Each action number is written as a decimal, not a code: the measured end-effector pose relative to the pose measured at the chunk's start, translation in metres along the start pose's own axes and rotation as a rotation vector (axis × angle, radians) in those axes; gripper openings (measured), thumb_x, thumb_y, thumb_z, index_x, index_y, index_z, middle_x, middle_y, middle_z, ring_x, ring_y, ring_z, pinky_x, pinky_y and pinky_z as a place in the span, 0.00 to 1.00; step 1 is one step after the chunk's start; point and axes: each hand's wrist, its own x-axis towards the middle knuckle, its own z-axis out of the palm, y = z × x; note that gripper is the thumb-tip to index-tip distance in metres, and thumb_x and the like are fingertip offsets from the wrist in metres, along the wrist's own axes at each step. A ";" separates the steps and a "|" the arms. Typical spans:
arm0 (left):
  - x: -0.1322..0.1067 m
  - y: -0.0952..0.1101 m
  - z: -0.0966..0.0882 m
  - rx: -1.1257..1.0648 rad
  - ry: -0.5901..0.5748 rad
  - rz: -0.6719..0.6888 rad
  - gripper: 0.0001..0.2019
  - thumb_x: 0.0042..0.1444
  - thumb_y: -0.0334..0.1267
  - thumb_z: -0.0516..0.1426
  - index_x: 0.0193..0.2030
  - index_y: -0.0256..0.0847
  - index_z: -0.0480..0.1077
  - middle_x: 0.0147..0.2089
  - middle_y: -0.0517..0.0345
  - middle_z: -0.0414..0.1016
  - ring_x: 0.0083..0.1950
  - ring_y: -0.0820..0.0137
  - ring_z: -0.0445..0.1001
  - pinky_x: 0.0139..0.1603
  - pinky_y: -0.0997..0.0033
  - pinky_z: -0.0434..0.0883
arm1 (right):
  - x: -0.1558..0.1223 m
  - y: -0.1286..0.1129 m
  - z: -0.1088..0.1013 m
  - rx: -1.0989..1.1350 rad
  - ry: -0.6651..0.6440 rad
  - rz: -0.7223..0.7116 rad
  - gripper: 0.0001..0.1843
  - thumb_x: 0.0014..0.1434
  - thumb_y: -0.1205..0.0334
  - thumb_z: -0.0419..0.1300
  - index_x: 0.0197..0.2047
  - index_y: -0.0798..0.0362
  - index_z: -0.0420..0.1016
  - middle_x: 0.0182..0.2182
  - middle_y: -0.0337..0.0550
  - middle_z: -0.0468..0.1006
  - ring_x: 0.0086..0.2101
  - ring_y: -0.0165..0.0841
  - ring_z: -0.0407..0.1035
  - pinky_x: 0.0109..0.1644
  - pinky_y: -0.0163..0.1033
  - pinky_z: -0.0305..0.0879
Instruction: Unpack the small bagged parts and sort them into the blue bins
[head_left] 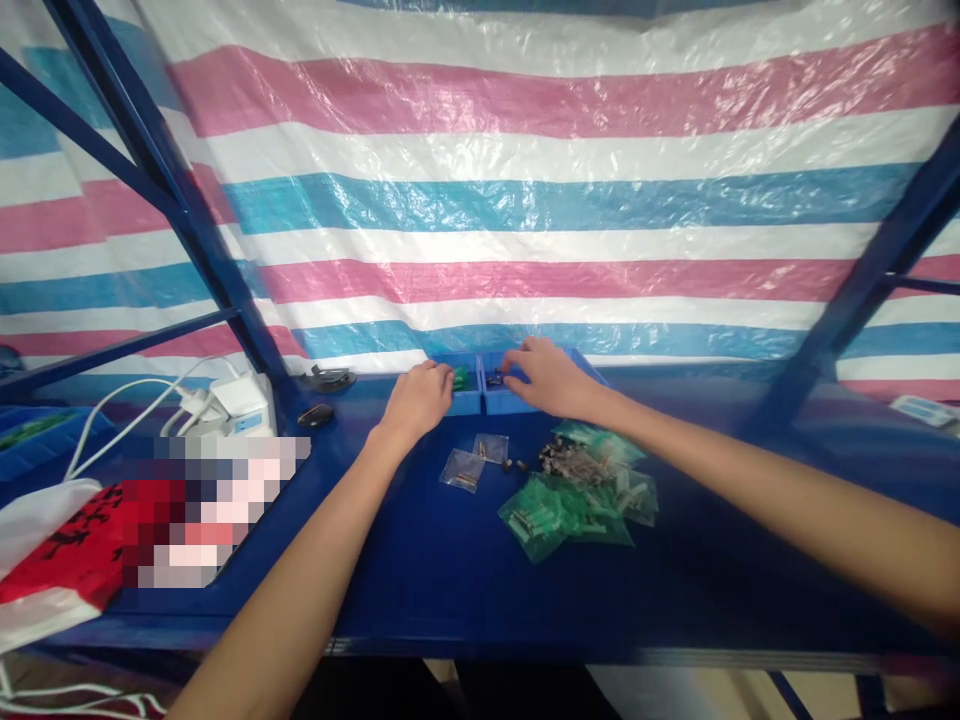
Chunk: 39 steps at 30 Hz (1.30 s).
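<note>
Two small blue bins stand side by side at the back of the blue table. My left hand (422, 402) is at the left bin (466, 403), its fingers curled together by green pieces (460, 378); what they hold, if anything, is hidden. My right hand (551, 378) reaches over the right bin (496, 404), thumb and fingers apart, near small dark parts (494, 379). In front of the bins lie two clear bags (463, 468) with thin brass-coloured pieces, and a few small dark parts (514, 465) beside them.
Green bags (555, 515) and a heap of small metallic parts (574, 463) lie below my right forearm. On the left are a power strip with white cables (251, 415), a red and white bag (75, 545), a dark mouse-shaped object (315, 415) and another blue bin (52, 445). Blue frame posts flank the table.
</note>
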 end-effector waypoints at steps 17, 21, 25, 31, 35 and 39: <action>-0.010 0.032 0.003 0.103 0.289 0.417 0.14 0.68 0.34 0.47 0.52 0.38 0.72 0.46 0.45 0.73 0.45 0.59 0.74 0.43 0.62 0.70 | -0.097 0.017 -0.012 0.218 -0.126 -0.197 0.16 0.70 0.52 0.55 0.49 0.50 0.81 0.46 0.52 0.79 0.49 0.47 0.71 0.54 0.54 0.65; -0.021 0.050 -0.005 -0.096 0.081 0.597 0.11 0.67 0.36 0.49 0.47 0.40 0.72 0.40 0.54 0.74 0.37 0.67 0.73 0.36 0.68 0.68 | -0.102 0.014 -0.004 0.251 -0.109 -0.208 0.16 0.71 0.54 0.53 0.48 0.50 0.82 0.47 0.52 0.79 0.50 0.47 0.72 0.57 0.55 0.65; -0.021 0.054 -0.009 -0.402 -0.245 0.476 0.09 0.63 0.44 0.57 0.41 0.43 0.75 0.31 0.61 0.73 0.30 0.71 0.71 0.30 0.71 0.63 | -0.105 0.013 0.003 0.226 -0.092 -0.197 0.18 0.72 0.55 0.51 0.50 0.50 0.81 0.49 0.54 0.79 0.50 0.47 0.71 0.55 0.56 0.68; -0.012 0.044 -0.012 -0.655 -0.679 0.367 0.27 0.44 0.54 0.71 0.51 0.46 0.78 0.39 0.60 0.73 0.36 0.71 0.73 0.33 0.75 0.65 | -0.105 0.011 0.009 0.203 -0.108 -0.191 0.19 0.74 0.58 0.47 0.53 0.51 0.78 0.49 0.52 0.79 0.49 0.43 0.73 0.54 0.50 0.72; -0.010 0.042 -0.010 -0.665 -0.683 0.409 0.22 0.48 0.50 0.70 0.49 0.47 0.80 0.40 0.59 0.73 0.39 0.70 0.73 0.35 0.75 0.65 | -0.104 0.008 0.008 0.202 -0.113 -0.186 0.19 0.74 0.59 0.46 0.52 0.53 0.78 0.49 0.52 0.79 0.50 0.43 0.73 0.54 0.50 0.72; -0.011 0.043 -0.005 -0.699 -0.655 0.407 0.17 0.51 0.49 0.69 0.45 0.45 0.81 0.36 0.59 0.74 0.37 0.70 0.73 0.34 0.74 0.65 | -0.105 0.009 0.009 0.201 -0.109 -0.192 0.18 0.74 0.59 0.47 0.52 0.52 0.78 0.52 0.52 0.78 0.51 0.44 0.74 0.56 0.51 0.72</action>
